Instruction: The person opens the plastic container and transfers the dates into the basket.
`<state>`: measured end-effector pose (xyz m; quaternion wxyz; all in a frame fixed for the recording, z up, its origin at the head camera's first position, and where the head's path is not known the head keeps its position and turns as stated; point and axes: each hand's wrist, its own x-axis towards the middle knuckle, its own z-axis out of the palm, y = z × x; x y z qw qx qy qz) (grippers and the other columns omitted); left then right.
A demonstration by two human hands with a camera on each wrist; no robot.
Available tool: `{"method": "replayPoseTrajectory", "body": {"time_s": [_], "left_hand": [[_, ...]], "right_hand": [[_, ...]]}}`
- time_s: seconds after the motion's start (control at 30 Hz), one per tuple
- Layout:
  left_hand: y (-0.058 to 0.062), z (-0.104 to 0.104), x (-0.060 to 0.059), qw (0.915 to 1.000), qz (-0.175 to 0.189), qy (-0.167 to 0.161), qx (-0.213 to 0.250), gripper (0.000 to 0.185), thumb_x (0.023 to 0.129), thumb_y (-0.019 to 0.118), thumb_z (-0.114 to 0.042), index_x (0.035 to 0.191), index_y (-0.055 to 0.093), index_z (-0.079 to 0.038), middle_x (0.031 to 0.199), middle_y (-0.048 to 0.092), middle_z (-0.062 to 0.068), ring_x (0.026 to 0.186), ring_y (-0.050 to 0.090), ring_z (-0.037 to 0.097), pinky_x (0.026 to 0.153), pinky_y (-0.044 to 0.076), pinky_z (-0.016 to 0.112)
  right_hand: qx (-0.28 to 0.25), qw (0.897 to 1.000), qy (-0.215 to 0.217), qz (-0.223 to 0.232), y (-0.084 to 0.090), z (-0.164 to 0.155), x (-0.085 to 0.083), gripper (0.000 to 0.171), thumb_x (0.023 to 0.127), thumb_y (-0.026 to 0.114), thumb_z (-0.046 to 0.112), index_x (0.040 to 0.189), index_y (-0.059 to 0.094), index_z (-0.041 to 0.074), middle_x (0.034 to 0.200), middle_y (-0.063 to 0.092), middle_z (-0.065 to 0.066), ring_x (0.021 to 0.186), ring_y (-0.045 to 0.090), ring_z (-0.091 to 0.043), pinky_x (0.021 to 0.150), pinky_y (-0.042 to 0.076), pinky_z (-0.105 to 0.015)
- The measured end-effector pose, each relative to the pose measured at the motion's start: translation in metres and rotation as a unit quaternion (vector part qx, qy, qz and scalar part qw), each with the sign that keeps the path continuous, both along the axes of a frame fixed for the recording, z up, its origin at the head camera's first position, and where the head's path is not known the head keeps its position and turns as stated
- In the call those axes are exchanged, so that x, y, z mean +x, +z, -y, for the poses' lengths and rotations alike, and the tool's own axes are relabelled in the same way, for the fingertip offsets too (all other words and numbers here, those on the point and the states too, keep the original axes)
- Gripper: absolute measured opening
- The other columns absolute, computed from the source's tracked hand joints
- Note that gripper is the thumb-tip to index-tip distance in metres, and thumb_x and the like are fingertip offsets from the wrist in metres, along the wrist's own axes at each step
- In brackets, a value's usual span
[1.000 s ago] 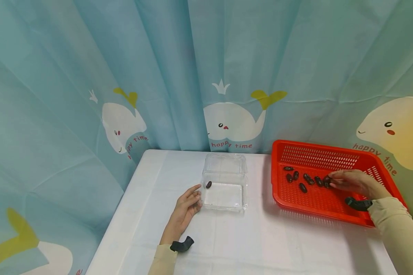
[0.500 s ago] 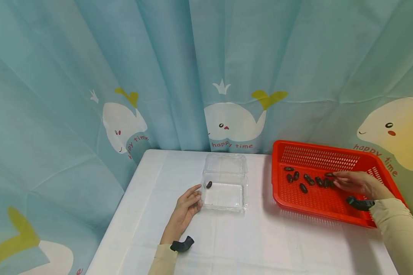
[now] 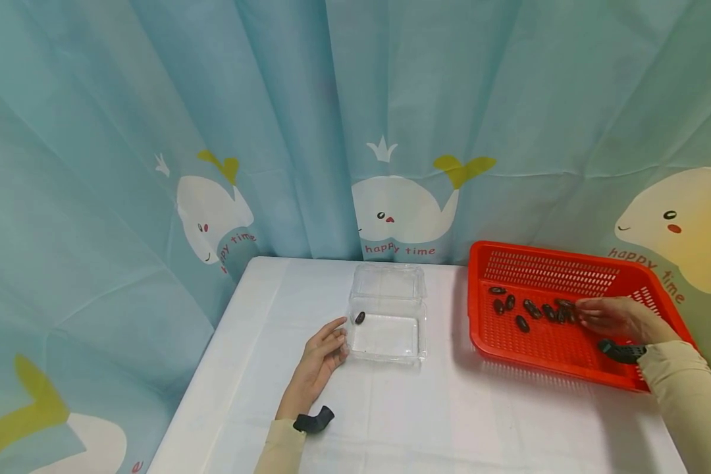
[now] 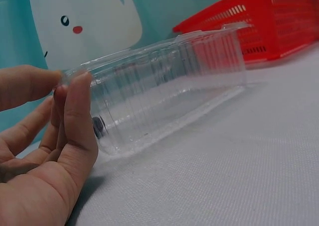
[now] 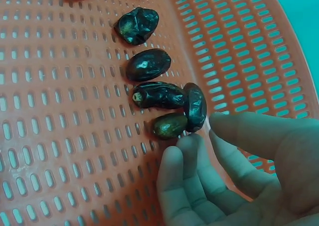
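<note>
Over the last second little is altered: the right hand (image 3: 613,318) is kept inside the red basket (image 3: 569,368), its fingertips drawn slightly back to the right from the cluster of dates (image 5: 169,104), and no date is yet lifted. In the right wrist view the fingers (image 5: 187,186) are seen loosely curled beside a greenish-brown date (image 5: 169,125), just short of it or barely touching; nothing is grasped, so the grip is released. The picking is therefore judged to be only at the selecting stage.

The left hand (image 3: 320,359) is left unmoved at the near left corner of the clear plastic box (image 3: 388,336); its straight fingers (image 4: 79,111) are pressed against the box wall, which is steadied, not clasped.

One date (image 3: 359,318) is lying inside the box at its left side; the rest are spread across the basket floor, on the right of the desk (image 3: 391,421).

The dates are dark, wrinkled, glossy ovals. The basket is rigid red plastic, perforated with slots. The box is thin, transparent and ribbed, with its hinged lid folded open to the far side. The desk is covered in white, finely textured cloth.
</note>
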<state>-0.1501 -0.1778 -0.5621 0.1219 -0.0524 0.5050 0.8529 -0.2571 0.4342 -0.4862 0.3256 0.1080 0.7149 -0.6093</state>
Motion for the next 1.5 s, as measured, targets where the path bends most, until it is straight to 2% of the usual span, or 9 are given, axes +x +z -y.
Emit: {"method": "replayPoseTrajectory", "body": {"time_s": [0.23,0.53,0.67,0.8,1.0,1.3,1.5], "left_hand": [[-0.001,0.000,-0.001,1.0000,0.002,0.006,-0.005,0.054,0.104,0.055,0.000,0.155,0.040,-0.001,0.114,0.053,0.000,0.091,0.055,0.006,0.077,0.053,0.017],[-0.001,-0.001,0.001,0.9998,0.008,0.014,-0.014,0.054,0.103,0.057,-0.001,0.155,0.042,-0.001,0.113,0.053,-0.001,0.091,0.054,0.006,0.078,0.054,0.017],[0.000,-0.002,0.001,0.9997,0.007,0.018,-0.016,0.053,0.103,0.057,0.000,0.155,0.042,-0.001,0.111,0.053,-0.001,0.089,0.055,0.005,0.076,0.054,0.017],[0.001,-0.002,0.000,0.9998,0.009,0.013,-0.012,0.053,0.104,0.057,-0.001,0.155,0.042,-0.001,0.109,0.054,-0.002,0.086,0.056,0.005,0.076,0.054,0.017],[0.011,-0.004,0.003,0.9990,0.024,0.021,-0.030,0.052,0.103,0.059,-0.002,0.153,0.045,-0.002,0.107,0.057,-0.001,0.085,0.056,0.008,0.077,0.054,0.020],[0.021,-0.006,0.005,0.9951,0.018,0.045,-0.086,0.050,0.098,0.062,0.003,0.147,0.052,0.002,0.105,0.059,-0.001,0.085,0.058,0.007,0.075,0.059,0.021],[0.027,-0.008,0.005,0.9881,0.012,0.054,-0.144,0.047,0.097,0.063,0.002,0.144,0.055,0.002,0.105,0.061,0.000,0.089,0.061,0.010,0.076,0.061,0.023]], "right_hand": [[-0.028,1.000,-0.004,0.011,0.006,0.006,0.000,0.041,0.111,0.048,0.023,0.089,0.080,0.035,0.097,0.073,0.016,0.091,0.072,-0.006,0.087,0.062,-0.025],[0.008,0.998,0.045,-0.050,0.021,0.035,-0.006,0.032,0.111,0.051,0.023,0.097,0.075,0.041,0.104,0.070,0.023,0.098,0.068,0.000,0.088,0.060,-0.022],[0.003,0.994,0.080,-0.078,0.029,0.055,-0.007,0.029,0.111,0.051,0.022,0.102,0.072,0.039,0.107,0.071,0.024,0.102,0.068,0.003,0.089,0.059,-0.021],[-0.008,0.990,0.096,-0.099,0.037,0.074,-0.007,0.030,0.111,0.050,0.018,0.105,0.072,0.037,0.108,0.071,0.023,0.103,0.069,0.005,0.090,0.059,-0.021],[0.021,0.986,0.108,-0.122,0.053,0.108,-0.001,0.019,0.108,0.058,0.024,0.124,0.069,0.024,0.114,0.069,0.021,0.105,0.068,0.002,0.093,0.058,-0.023],[-0.011,0.980,0.133,-0.146,0.067,0.154,0.018,0.035,0.106,0.060,0.023,0.136,0.062,0.005,0.121,0.073,0.011,0.110,0.069,-0.013,0.098,0.059,-0.031],[-0.038,0.975,0.142,-0.166,0.068,0.187,0.030,0.048,0.105,0.063,0.021,0.144,0.052,-0.006,0.122,0.072,0.001,0.112,0.070,-0.017,0.100,0.060,-0.034]]}}
